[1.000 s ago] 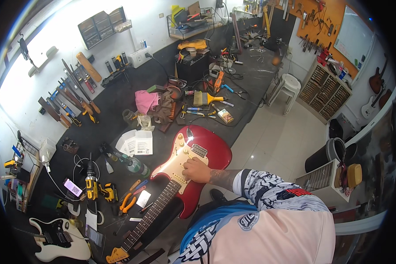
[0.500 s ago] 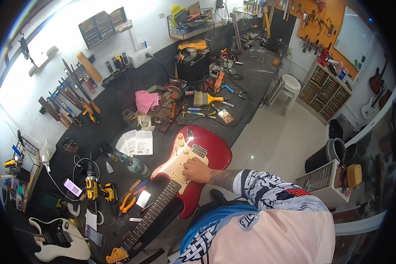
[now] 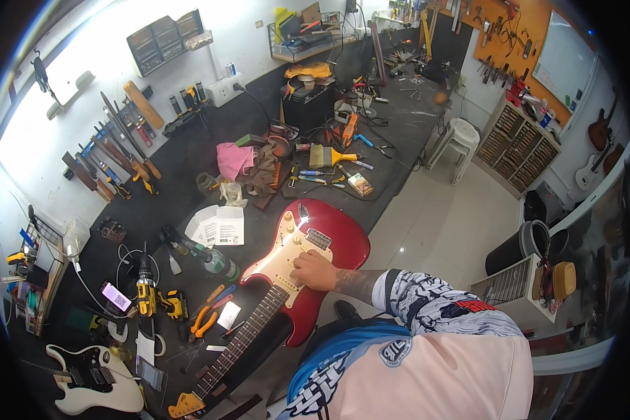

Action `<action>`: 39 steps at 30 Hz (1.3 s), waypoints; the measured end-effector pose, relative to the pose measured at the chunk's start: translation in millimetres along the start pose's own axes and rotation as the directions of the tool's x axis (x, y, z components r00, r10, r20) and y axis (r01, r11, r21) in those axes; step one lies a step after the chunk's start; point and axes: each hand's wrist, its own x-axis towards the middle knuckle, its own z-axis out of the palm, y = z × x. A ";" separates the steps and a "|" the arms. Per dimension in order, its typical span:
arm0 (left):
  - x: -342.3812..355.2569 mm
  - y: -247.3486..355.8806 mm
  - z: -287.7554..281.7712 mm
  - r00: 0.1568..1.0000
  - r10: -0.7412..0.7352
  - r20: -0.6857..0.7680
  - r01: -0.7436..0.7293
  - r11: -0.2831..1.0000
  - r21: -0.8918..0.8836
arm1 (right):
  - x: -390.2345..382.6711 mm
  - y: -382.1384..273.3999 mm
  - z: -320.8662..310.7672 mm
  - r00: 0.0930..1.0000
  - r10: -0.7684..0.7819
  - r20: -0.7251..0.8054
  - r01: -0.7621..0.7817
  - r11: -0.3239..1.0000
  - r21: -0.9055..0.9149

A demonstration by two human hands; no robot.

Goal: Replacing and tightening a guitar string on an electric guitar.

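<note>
A red electric guitar [image 3: 348, 238] with a cream pickguard [image 3: 264, 259] lies face up on the dark workbench, its neck running toward the lower left. My right hand [image 3: 313, 270] rests on the pickguard, between the bridge [image 3: 319, 239] and the neck. Its fingers are curled down and closed; whatever they may grip is too small or hidden to make out. My left hand is out of sight; only a patterned sleeve [image 3: 320, 385] shows on that side. Orange-handled pliers [image 3: 204, 323] and a small white card [image 3: 229, 315] lie beside the fretboard [image 3: 243, 341].
A yellow cordless drill [image 3: 145, 294], a lit phone [image 3: 116, 297], a bottle [image 3: 220, 264] and a white guitar [image 3: 98, 381] occupy the bench's left side. Beyond the red guitar lie printed papers [image 3: 220, 226], a wide paintbrush [image 3: 323, 156] and rags [image 3: 235, 162]. A white stool [image 3: 455, 143] stands on the floor.
My right hand stays at the same place on the pickguard, with barely any visible movement. The whole view has shifted very slightly; the guitar and bench items lie as before.
</note>
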 end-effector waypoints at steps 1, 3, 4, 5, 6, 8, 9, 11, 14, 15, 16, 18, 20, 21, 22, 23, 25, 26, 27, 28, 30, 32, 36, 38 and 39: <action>1.3 -0.7 -1.2 1.000 -0.003 -0.001 0.003 1.000 -0.001 | 1.8 0.1 -0.7 0.999 -0.001 0.040 0.002 1.000 -0.027; 3.1 -1.5 0.0 1.000 -0.012 0.000 0.012 1.000 -0.013 | 3.9 -0.1 -3.3 0.997 0.000 0.079 0.005 0.999 -0.054; 3.3 -3.3 -0.6 1.000 -0.016 -0.002 0.016 1.000 -0.020 | 3.4 0.4 -2.7 0.997 0.004 0.076 0.000 0.999 -0.047; 4.6 -4.2 -0.6 1.000 -0.023 -0.003 0.023 1.000 -0.021 | 2.8 1.1 -2.5 0.997 0.009 0.072 -0.006 0.999 -0.041; 5.7 -5.1 -0.4 1.000 -0.030 -0.006 0.029 0.999 -0.031 | 1.6 1.4 -2.5 0.997 0.010 0.071 -0.006 0.999 -0.043; 9.2 -13.0 -4.8 0.998 -0.055 -0.011 0.055 0.997 -0.047 | -2.6 -1.4 -1.9 0.998 0.020 0.059 -0.018 0.999 -0.035; 11.4 -16.5 -5.3 0.997 -0.075 -0.008 0.075 0.995 -0.062 | -4.7 -1.4 -1.9 0.998 0.020 0.060 -0.018 0.999 -0.036; 20.6 -27.0 -7.0 0.991 -0.135 0.004 0.135 0.985 -0.104 | -6.9 -3.0 -0.9 1.000 0.003 0.030 -0.003 1.000 -0.030; 59.4 -48.4 -13.7 0.957 -0.278 0.081 0.290 0.915 -0.282 | -8.3 -2.9 9.2 0.999 -0.013 0.049 0.013 1.000 -0.002; 78.3 -53.9 -4.2 0.944 -0.307 0.124 0.331 0.878 -0.346 | -4.7 5.4 13.4 0.999 -0.010 0.043 0.009 0.999 0.035; 85.8 -65.5 -0.7 0.947 -0.292 0.131 0.318 0.806 -0.499 | -2.5 5.3 12.4 0.997 -0.025 0.067 0.025 1.000 0.011; 95.3 -72.9 2.5 0.942 -0.321 0.099 0.318 0.761 -0.566 | 1.9 5.1 6.4 0.999 -0.030 -0.037 0.031 0.999 0.035; 87.7 -58.4 23.2 0.928 -0.338 0.157 0.361 0.708 -0.607 | -2.6 2.4 -7.3 0.996 0.051 0.078 -0.053 0.998 0.027; 88.9 -67.1 6.6 0.944 -0.294 0.149 0.324 0.742 -0.587 | 5.6 -2.2 -19.9 0.990 0.094 0.106 -0.098 0.995 0.034; 85.5 -67.4 2.8 0.935 -0.311 0.168 0.350 0.742 -0.572 | 2.4 1.0 -17.1 0.989 0.070 0.134 -0.079 0.995 0.059; 82.1 -67.1 -0.6 0.926 -0.326 0.190 0.375 0.739 -0.560 | 0.4 4.6 -14.4 0.992 0.063 0.113 -0.071 0.995 0.068; 70.0 -45.8 9.3 0.900 -0.392 0.192 0.434 0.753 -0.495 | -8.0 14.3 -12.6 0.992 0.075 0.104 -0.080 0.996 0.049; 66.8 -42.2 6.6 0.882 -0.435 0.180 0.467 0.767 -0.440 | -9.8 16.1 -12.1 0.992 0.080 0.096 -0.085 0.995 0.053; 62.7 -38.3 8.5 0.880 -0.439 0.182 0.473 0.765 -0.437 | -11.3 18.2 -11.9 0.992 0.086 0.087 -0.091 0.994 0.055; 65.1 -40.9 3.6 0.876 -0.448 0.176 0.476 0.749 -0.461 | -8.3 15.3 -11.9 0.993 0.081 0.090 -0.087 0.994 0.063; 66.8 -47.0 -3.4 0.877 -0.453 0.160 0.470 0.738 -0.485 | -2.4 11.2 -14.2 0.993 0.062 0.100 -0.067 0.997 0.048; 69.9 -50.1 -5.0 0.876 -0.448 0.179 0.472 0.719 -0.511 | 0.5 6.3 -15.3 0.993 0.042 0.115 -0.047 0.998 0.035; 77.8 -64.4 -16.6 0.875 -0.440 0.202 0.470 0.673 -0.570 | 9.4 4.1 -6.5 0.995 -0.014 0.104 0.011 0.999 0.032; 78.3 -64.1 -18.9 0.919 -0.307 0.249 0.395 0.691 -0.605 | 14.2 7.7 -5.7 0.996 -0.057 0.065 0.050 0.994 0.098; 80.9 -73.8 -25.0 0.935 -0.302 0.188 0.350 0.691 -0.633 | 16.5 2.8 -3.5 0.997 -0.025 0.078 0.019 0.997 0.081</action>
